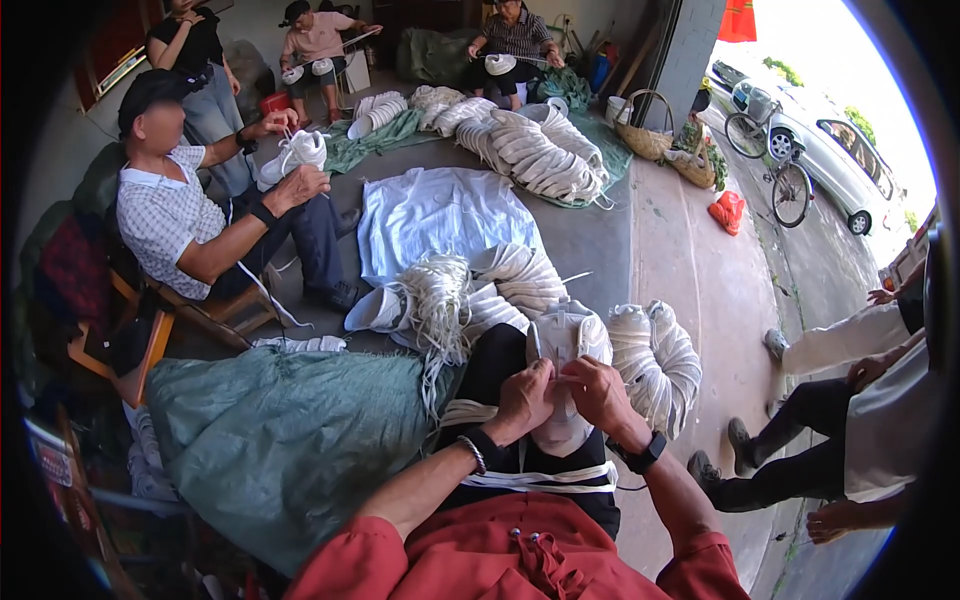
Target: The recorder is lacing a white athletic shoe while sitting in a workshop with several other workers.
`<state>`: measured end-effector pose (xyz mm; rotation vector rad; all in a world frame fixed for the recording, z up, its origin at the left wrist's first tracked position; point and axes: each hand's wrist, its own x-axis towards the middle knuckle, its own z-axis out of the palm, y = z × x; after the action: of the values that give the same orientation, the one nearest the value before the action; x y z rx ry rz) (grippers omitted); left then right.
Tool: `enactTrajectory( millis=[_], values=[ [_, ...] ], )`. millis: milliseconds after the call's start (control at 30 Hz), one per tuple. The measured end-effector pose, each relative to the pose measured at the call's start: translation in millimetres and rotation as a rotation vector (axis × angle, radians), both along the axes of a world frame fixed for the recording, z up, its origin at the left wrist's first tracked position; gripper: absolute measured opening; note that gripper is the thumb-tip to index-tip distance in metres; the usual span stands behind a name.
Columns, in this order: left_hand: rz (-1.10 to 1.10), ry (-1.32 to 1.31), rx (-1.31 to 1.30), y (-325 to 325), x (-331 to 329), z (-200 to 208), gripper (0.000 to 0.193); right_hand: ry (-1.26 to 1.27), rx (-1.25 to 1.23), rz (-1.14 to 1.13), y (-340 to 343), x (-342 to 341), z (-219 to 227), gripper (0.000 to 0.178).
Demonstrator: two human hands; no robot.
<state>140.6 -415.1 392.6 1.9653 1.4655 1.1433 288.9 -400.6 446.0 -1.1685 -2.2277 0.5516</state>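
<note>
A white shoe upper (562, 436) rests across my dark-trousered lap, its toe toward me. My left hand (523, 401) is closed at its left side, with fingertips pinched on a white shoelace. A thin pale strip rises above those fingers; whether it is a lace end or a slim tool I cannot tell. At the shoe's right side my right hand (603, 402) is closed too, thumb and fingertips pinching the lace over the eyelet area. White laces (545, 480) lie across my thighs. A bundle of loose laces (437, 290) hangs beside my left knee.
Nested shoe uppers (660, 365) curve beside my right knee, and more (525, 280) lie ahead. Green sheeting (280, 440) spreads at left. A white sheet (440, 215) covers the floor ahead. A seated co-worker (190, 200) holds a shoe; other people's legs (800, 420) are at right.
</note>
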Motion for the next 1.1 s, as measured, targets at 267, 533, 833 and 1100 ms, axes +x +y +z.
enactTrajectory(
  millis=[267,533,833,1100],
  values=[
    [0.495,0.268,-0.141,-18.3,-163.7,-21.6,0.008,-0.104,0.061,-0.291,0.3,71.7,-2.9,0.007],
    [0.771,0.193,-0.445,-73.1,-230.2,-60.1,0.028,-0.073,0.159,-0.553,-13.6,114.1,-20.6,0.006],
    [-0.415,-1.610,-1.120,-40.8,-44.4,-0.4,0.034,1.312,-0.753,-0.427,-28.7,96.3,-0.1,0.020],
    [-0.259,-1.824,-0.738,-38.7,-103.8,-15.3,0.015,1.840,-0.858,-0.387,-56.5,172.8,-30.8,0.019]
  ],
)
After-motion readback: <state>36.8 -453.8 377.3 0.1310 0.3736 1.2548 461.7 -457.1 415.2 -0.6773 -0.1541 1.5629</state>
